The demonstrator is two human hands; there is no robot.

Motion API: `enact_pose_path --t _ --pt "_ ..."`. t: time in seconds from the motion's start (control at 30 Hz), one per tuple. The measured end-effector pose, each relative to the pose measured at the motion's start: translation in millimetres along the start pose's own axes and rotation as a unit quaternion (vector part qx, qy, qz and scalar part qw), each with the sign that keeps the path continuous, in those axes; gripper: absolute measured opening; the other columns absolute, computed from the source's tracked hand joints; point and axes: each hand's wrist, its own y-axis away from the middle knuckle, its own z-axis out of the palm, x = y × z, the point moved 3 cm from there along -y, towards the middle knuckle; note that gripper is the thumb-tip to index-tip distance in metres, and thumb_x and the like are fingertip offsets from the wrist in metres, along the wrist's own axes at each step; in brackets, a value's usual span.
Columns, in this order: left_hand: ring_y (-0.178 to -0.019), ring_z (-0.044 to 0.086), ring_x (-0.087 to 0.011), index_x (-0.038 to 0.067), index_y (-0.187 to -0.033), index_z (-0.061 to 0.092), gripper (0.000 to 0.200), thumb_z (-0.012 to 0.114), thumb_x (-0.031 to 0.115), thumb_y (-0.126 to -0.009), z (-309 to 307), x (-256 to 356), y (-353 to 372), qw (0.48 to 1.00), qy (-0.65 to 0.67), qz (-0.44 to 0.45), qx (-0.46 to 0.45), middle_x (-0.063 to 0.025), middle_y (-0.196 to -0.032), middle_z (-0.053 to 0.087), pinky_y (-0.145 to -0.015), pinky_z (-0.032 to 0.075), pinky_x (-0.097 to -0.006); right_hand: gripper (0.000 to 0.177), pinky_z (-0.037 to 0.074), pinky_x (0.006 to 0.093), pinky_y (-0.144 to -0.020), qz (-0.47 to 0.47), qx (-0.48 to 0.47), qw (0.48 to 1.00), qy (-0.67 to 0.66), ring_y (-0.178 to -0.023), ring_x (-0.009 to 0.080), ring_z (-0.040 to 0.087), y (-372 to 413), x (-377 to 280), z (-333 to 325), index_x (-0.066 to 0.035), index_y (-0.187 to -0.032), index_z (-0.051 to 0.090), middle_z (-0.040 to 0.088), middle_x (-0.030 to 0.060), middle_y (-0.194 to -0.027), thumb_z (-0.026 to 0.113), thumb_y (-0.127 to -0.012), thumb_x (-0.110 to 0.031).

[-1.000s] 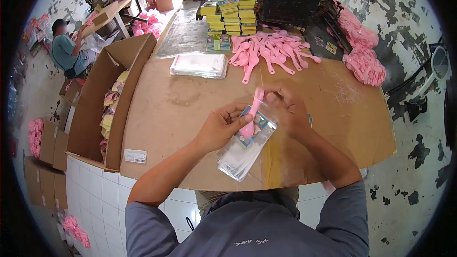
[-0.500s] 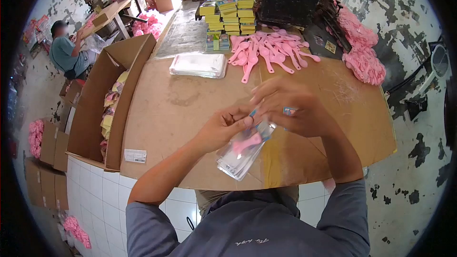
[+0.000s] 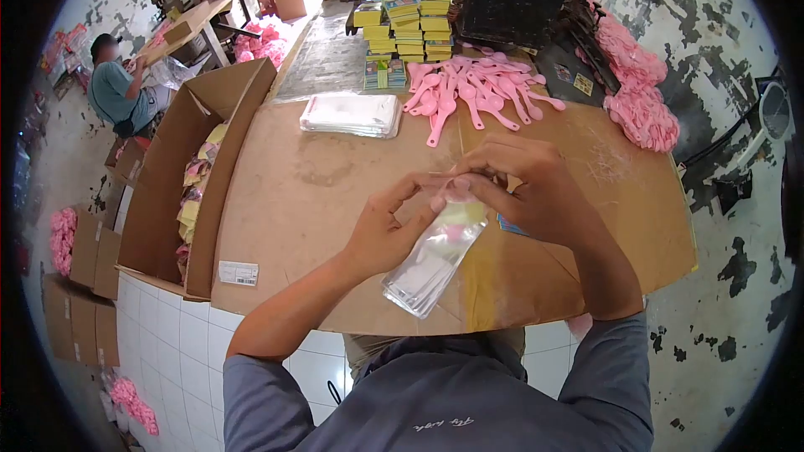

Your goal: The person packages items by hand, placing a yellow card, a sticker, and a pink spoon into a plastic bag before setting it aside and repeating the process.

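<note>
Both hands meet over the front middle of the cardboard-covered table. A clear plastic bag (image 3: 463, 216) shows blurred pink and yellow contents. My left hand (image 3: 394, 222) pinches its upper left edge between thumb and fingers. At the top edge, my right hand (image 3: 519, 180) also has its fingers closed on the bag. Several flat clear bags (image 3: 419, 280) lie in a stack below it. A small blue printed card (image 3: 508, 224) is partly hidden under my right hand. Beyond my hands is a pile of pink plastic spoons (image 3: 477, 92).
A stack of clear bags (image 3: 350, 115) lies at the back left of the table (image 3: 285, 226). Behind stand piles of yellow-edged cards (image 3: 410, 25). An open carton (image 3: 222, 192) with packed items borders the left side. A person (image 3: 121, 88) sits farther left.
My right hand has come down to the bag's top edge and now pinches it beside my left hand. The pink item in the bag is less plainly seen, with yellow above it.
</note>
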Motion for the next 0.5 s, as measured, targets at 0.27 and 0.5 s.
enact_pose_path --t 0.27,0.5 --pt "-0.103 0.069 -0.0133 -0.003 -0.123 0.065 0.024 0.065 0.005 -0.101 4.8 7.7 1.0 0.996 0.093 -0.012 0.006 -0.0096 -0.111 0.073 -0.090 0.056 -0.0287 0.012 0.049 0.0297 -0.062 0.002 0.039 0.999 -0.027 -0.070 0.0164 0.064 2.0 7.1 16.0 -0.002 -0.098 0.074 0.068 0.0080 -0.083 0.075 -0.086 -0.001" --pt "-0.098 0.072 -0.0171 -0.005 -0.122 0.065 0.022 0.062 0.005 -0.102 1.4 4.1 1.4 0.994 0.102 -0.032 0.020 -0.0123 -0.104 0.074 -0.089 0.058 -0.0311 0.019 0.051 0.0369 -0.071 -0.030 0.120 0.991 0.041 -0.082 0.0251 0.066 3.1 10.3 19.6 -0.004 -0.104 0.069 0.066 0.0106 -0.096 0.074 -0.086 -0.006"
